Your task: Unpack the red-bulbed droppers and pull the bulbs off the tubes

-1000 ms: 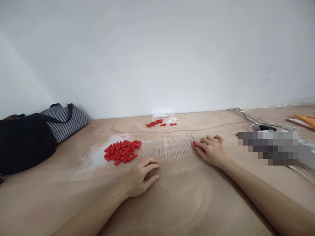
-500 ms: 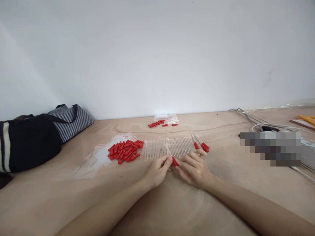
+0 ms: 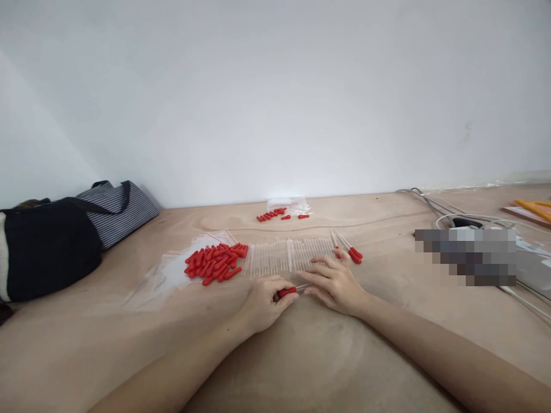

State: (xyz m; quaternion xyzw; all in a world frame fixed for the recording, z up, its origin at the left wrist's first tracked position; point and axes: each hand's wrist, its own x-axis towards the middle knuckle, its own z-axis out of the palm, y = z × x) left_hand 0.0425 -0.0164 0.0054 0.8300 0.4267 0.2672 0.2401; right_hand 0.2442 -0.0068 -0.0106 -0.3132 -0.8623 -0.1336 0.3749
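Note:
Between thumb and fingers, my left hand (image 3: 267, 301) holds a red rubber dropper bulb (image 3: 286, 292). A thin clear dropper tube (image 3: 302, 287) sticks out of the bulb to the right, and the thumb and forefinger of my right hand (image 3: 336, 287) pinch its far part. Just beyond my hands lies a row of clear dropper tubes (image 3: 269, 259). Left of the row is a heap of red bulbs (image 3: 215, 264). Assembled droppers with red bulbs (image 3: 354, 255) lie past my right hand, one of them partly hidden by its fingers.
Clear plastic bags (image 3: 161, 281) lie under and beside the heap. Farther back are several small red bulbs (image 3: 271, 214) by another bag (image 3: 286, 203). A black bag (image 3: 51, 246) and a striped bag (image 3: 123, 215) stand left; cables (image 3: 430, 202) and a blurred-out object (image 3: 469, 255) lie right.
The bulb and tube have turned: the bulb has passed from between both hands into my left hand, and the tube now points right into my right hand's fingers.

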